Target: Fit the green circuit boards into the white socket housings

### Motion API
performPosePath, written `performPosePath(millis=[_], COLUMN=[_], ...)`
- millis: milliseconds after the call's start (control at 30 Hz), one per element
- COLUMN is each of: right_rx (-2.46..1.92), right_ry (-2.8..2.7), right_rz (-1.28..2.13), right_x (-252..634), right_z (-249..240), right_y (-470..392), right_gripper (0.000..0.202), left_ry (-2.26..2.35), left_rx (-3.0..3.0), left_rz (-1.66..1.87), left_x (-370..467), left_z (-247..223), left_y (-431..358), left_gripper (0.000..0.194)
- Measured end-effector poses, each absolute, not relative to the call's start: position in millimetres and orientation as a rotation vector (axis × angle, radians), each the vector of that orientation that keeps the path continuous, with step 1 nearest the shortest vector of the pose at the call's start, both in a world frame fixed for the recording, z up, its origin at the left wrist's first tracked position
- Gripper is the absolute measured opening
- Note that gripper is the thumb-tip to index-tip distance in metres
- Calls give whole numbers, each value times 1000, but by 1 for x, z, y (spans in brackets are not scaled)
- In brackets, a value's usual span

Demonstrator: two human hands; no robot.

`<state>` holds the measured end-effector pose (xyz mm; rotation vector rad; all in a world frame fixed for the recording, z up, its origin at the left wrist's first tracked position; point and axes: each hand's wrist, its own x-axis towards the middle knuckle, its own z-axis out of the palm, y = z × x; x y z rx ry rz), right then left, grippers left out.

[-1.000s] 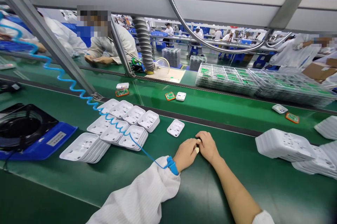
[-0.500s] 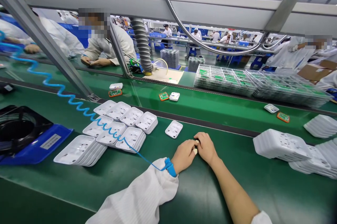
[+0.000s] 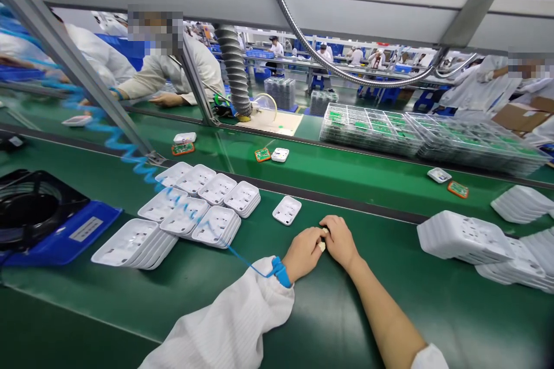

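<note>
My left hand (image 3: 305, 250) and my right hand (image 3: 340, 240) meet at the fingertips over the green worktop. The fingers of both are curled and pinched together, with cream finger cots on some tips. Whatever lies between them is hidden. A blue wrist strap (image 3: 280, 272) circles my left wrist, and a coiled blue cord (image 3: 130, 156) runs from it to the upper left. Just beyond my hands a single white plastic housing (image 3: 287, 210) lies face up. Stacks of similar white housings (image 3: 219, 223) stand to the left.
More housing stacks (image 3: 463, 236) stand at right. Along the green belt (image 3: 346, 175) lie circuit boards in orange frames (image 3: 262, 155) beside white housings. Clear trays of boards (image 3: 372, 129) are piled behind it. At left sits a black fan (image 3: 34, 210); a co-worker (image 3: 173, 77) leans in across the belt.
The boards and housings on the belt have shifted left. The coiled cord has swung, and the co-worker's arm now reaches left. My hands stay almost where they were.
</note>
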<state>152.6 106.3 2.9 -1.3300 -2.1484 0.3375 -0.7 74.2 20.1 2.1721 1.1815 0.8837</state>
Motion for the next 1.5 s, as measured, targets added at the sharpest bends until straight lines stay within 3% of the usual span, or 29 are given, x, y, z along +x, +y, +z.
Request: performPosePath(millis=[1500], right_rx=[-1308], right_ry=[-2133], right_rz=[304], right_x=[152], right_z=[1], right_y=[106], right_gripper=[28], left_ry=[1178], left_rx=[2174], left_rz=[894], left_x=[-1], left_z=[16], left_y=[76], left_gripper=[20])
